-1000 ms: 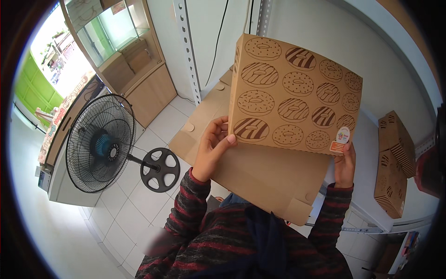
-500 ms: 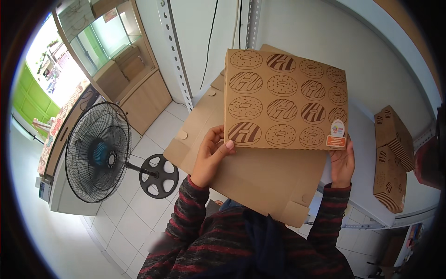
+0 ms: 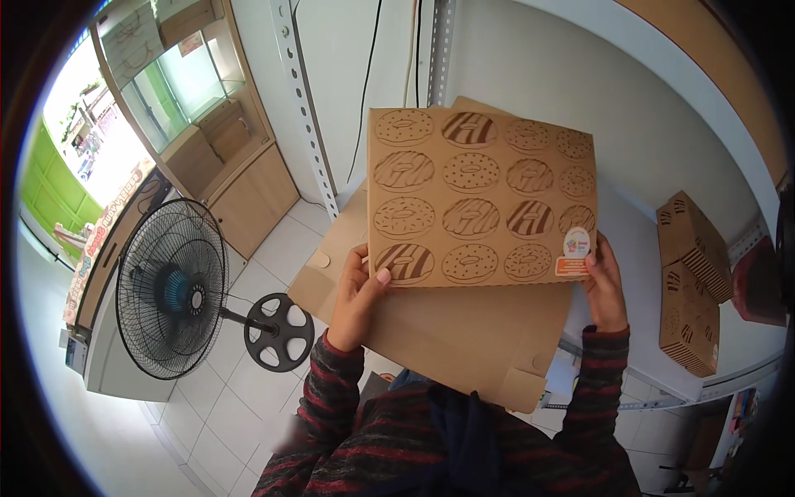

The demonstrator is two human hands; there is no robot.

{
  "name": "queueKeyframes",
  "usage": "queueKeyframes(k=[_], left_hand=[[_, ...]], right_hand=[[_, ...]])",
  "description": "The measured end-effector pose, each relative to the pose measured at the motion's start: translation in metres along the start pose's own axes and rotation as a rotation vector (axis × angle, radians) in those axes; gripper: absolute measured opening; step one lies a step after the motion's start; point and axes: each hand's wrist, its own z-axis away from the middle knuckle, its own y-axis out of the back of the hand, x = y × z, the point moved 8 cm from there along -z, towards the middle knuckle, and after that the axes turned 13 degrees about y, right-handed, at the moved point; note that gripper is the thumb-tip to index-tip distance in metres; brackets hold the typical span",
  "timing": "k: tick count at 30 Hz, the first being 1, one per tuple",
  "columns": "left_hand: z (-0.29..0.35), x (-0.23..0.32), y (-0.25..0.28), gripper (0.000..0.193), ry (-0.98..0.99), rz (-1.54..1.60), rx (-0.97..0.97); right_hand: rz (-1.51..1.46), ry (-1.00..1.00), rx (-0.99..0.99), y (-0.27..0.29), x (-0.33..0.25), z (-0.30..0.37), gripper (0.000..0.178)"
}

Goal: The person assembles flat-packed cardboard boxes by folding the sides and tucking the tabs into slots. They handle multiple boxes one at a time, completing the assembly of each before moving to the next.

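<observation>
A brown cardboard donut box, printed all over with ring donuts, is raised before me between both hands. At its lower left corner my left hand grips it, thumb on the top face and fingers hidden behind the edge. On the lower right corner my right hand is closed, its thumb beside a small white and orange sticker. Beneath the box lies an unfolded flat cardboard sheet with fold lines and small round tabs, partly covered by it.
Folded donut boxes are stacked on the white shelf table at right. A black standing fan is on the left, near a wooden glass cabinet. A perforated metal post rises behind the table.
The held box has shifted left and slightly toward me, both hands moving with it. My right thumb now shows on the box's front corner. The view has turned slightly.
</observation>
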Motion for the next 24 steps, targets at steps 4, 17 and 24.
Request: queueKeyframes(k=[4,17,24], left_hand=[[0.002,0.007,0.004,0.040,0.008,-0.002,0.027],[-0.004,-0.002,0.002,0.049,0.085,-0.209,0.017],[-0.011,0.007,-0.013,0.057,0.095,-0.247,0.037]], right_hand=[[0.084,0.007,-0.145,-0.011,-0.026,-0.031,0.082],[-0.315,-0.092,-0.118,0.009,0.029,-0.078,0.084],[-0.300,-0.132,-0.131,0.007,0.042,-0.065,0.073]])
